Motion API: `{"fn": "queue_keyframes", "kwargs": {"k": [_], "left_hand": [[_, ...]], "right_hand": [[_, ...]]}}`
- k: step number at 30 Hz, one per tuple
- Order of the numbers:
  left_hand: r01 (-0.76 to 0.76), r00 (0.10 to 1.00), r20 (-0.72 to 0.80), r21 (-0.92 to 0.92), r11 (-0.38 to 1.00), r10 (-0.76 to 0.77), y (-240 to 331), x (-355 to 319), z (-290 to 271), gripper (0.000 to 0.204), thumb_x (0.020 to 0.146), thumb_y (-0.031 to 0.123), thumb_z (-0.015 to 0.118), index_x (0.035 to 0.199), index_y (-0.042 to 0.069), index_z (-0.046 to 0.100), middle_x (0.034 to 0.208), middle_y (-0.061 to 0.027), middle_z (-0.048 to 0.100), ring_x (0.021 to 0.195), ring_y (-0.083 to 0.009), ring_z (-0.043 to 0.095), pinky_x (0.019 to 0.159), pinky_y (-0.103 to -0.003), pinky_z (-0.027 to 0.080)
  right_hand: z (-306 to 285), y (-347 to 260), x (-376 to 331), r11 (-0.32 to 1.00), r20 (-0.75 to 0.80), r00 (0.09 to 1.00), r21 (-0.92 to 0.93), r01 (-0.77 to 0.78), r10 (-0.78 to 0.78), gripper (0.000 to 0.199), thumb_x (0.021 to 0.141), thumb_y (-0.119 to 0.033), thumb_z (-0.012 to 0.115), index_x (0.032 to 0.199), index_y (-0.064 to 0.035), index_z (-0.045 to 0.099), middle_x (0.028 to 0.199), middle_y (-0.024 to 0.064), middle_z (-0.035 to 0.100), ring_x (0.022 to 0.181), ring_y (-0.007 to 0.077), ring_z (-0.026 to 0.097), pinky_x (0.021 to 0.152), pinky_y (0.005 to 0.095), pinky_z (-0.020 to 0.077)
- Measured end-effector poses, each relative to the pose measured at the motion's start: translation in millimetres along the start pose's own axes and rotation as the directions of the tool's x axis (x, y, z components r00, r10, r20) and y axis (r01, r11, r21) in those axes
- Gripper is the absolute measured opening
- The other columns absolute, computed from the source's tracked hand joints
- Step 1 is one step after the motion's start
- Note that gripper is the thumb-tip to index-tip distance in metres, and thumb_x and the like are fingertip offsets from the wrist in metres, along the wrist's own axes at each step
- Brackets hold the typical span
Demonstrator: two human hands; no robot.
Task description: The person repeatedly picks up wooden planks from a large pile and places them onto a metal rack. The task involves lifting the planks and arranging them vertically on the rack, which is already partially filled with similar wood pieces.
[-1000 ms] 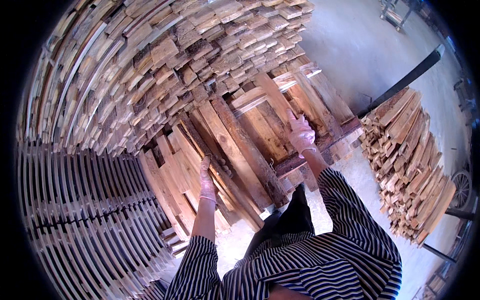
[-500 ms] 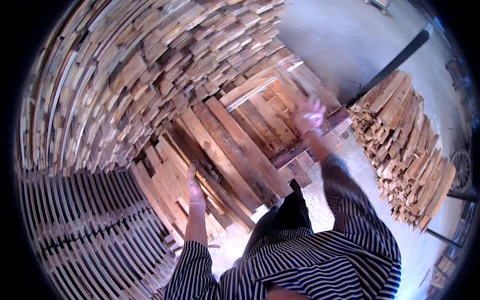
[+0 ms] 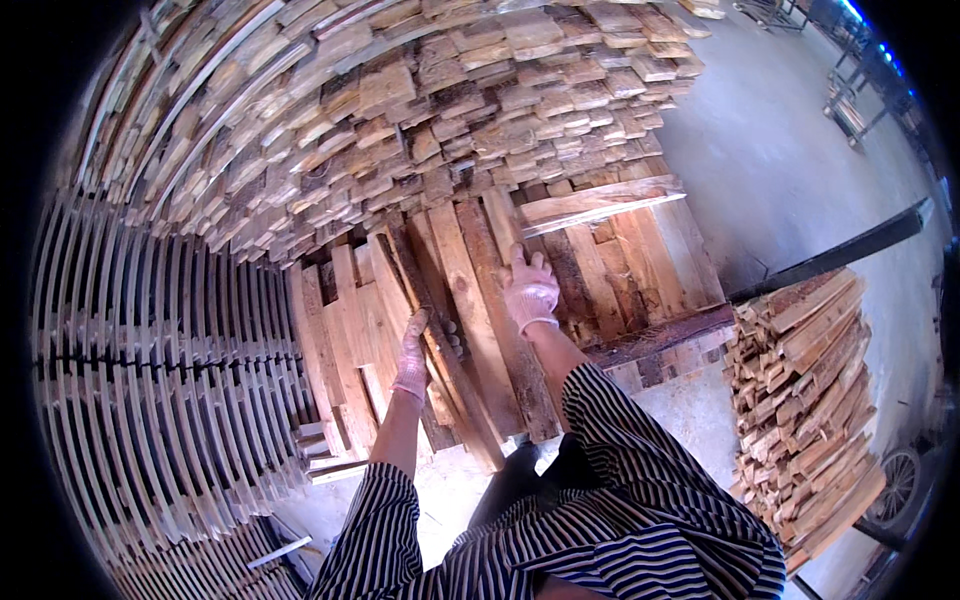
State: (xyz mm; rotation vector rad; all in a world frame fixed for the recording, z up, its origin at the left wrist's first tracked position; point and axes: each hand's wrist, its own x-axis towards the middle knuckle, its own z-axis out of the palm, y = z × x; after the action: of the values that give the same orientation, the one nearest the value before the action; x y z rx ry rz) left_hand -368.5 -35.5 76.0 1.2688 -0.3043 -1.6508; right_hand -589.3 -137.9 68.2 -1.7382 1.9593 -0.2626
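Hands: both in thin pale gloves, both up on planks that lean on a big wood stack.
L hand [image 3: 412, 352]: fingers curled round the edge of a dark narrow plank [image 3: 440, 350]. Closed on it, looks like a real grip.
R hand [image 3: 530, 290]: flat, fingers spread wide, palm pressed on a wide pale plank [image 3: 485, 330]. Open, holds nothing, just pushes or steadies.
Far left: tall rack of thin slats [image 3: 170, 380], row on row, well apart from the hands.
Left-mid: more leaning boards [image 3: 340, 340] just beside the dark plank.
Top: wall of stacked plank ends [image 3: 450, 130], above both hands.
Mid-right: one loose board [image 3: 600, 203] lies crosswise on top of the leaning ones, tilted, near the R hand.
Right: low pile of short wood pieces [image 3: 800, 390] on the concrete floor [image 3: 780, 170], well apart from the hands.
Bottom: striped sleeves [image 3: 620, 480] and dark trousers.
Where the planks are: dark one and pale one side by side, touching, feet near the person's legs, tops against the stack.
Long axis: both run from the floor by the feet up and away to the stack; dark one slants a bit to the upper left.
How to do it well, my guess: keep the L grip tight on the edge, keep the R palm flat so the wide plank can't slide, move one plank at a time, watch the loose crosswise board so it doesn't drop.
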Motion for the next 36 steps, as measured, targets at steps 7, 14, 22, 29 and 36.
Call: {"fn": "queue_keyframes", "kwargs": {"k": [7, 14, 22, 29, 36], "left_hand": [[-0.095, 0.990, -0.097, 0.042, 0.995, 0.099, -11.1, -13.4, 64.4, 0.067, 0.087, 0.066, 0.071, 0.122, 0.010, 0.062, 0.110, -0.0086, 0.069, 0.105, -0.0292, 0.066, 0.092, -0.047, 0.058], [-0.379, 0.916, 0.377, 0.712, 0.591, 0.133, -46.7, 4.9, 107.8, 0.113, 0.090, 0.082, 0.046, 0.161, -0.003, 0.021, 0.152, -0.0267, 0.046, 0.141, -0.0325, 0.048, 0.111, -0.038, 0.046], [-0.110, 0.958, 0.240, 0.814, -0.570, 0.158, -41.6, 30.0, 128.3, 0.131, 0.080, 0.086, 0.055, 0.164, 0.002, 0.002, 0.171, -0.0225, 0.007, 0.157, -0.0448, -0.004, 0.127, -0.054, -0.001], [-0.263, 0.903, 0.338, 0.923, -0.282, 0.264, -12.0, 10.5, 75.5, 0.107, 0.092, 0.073, 0.053, 0.166, 0.009, 0.007, 0.172, -0.0192, 0.011, 0.158, -0.0413, 0.005, 0.127, -0.054, -0.005], [0.529, 0.634, -0.249, 0.830, -0.176, 0.733, 98.7, 3.8, -209.0, 0.092, 0.099, 0.059, 0.049, 0.165, 0.007, 0.010, 0.169, -0.0279, 0.009, 0.156, -0.0495, 0.000, 0.121, -0.071, 0.006]], "right_hand": [[-22.0, 20.3, -86.1, 0.864, 0.141, 0.914, 0.404, 0.299, -0.382, 0.084, 0.096, -0.052, 0.062, 0.160, -0.0088, 0.030, 0.160, 0.0275, 0.036, 0.143, 0.0421, 0.043, 0.113, 0.0428, 0.0403], [-72.2, 69.5, -125.1, 0.639, 0.094, 0.960, 0.763, 0.101, -0.264, 0.084, 0.086, -0.023, 0.079, 0.156, -0.0016, 0.037, 0.147, 0.0236, 0.054, 0.135, 0.0306, 0.055, 0.112, 0.0402, 0.0441], [-55.3, 89.6, -44.8, 0.998, 0.229, 0.972, -0.038, 0.057, -0.047, 0.061, 0.102, -0.043, 0.051, 0.159, -0.0347, 0.032, 0.150, 0.0252, 0.048, 0.130, 0.0415, 0.056, 0.101, 0.0549, 0.0506], [-11.2, 108.3, -45.3, 0.921, -0.004, 0.967, 0.302, 0.245, -0.255, 0.085, 0.099, -0.035, 0.063, 0.162, -0.0019, 0.018, 0.156, 0.0280, 0.040, 0.142, 0.0423, 0.042, 0.116, 0.0462, 0.0386], [28.4, 139.2, -35.3, 0.936, -0.084, 0.975, 0.276, 0.220, -0.205, 0.079, 0.107, -0.050, 0.046, 0.165, -0.0099, 0.010, 0.151, 0.0312, 0.047, 0.134, 0.0450, 0.052, 0.110, 0.0450, 0.0437]]}}
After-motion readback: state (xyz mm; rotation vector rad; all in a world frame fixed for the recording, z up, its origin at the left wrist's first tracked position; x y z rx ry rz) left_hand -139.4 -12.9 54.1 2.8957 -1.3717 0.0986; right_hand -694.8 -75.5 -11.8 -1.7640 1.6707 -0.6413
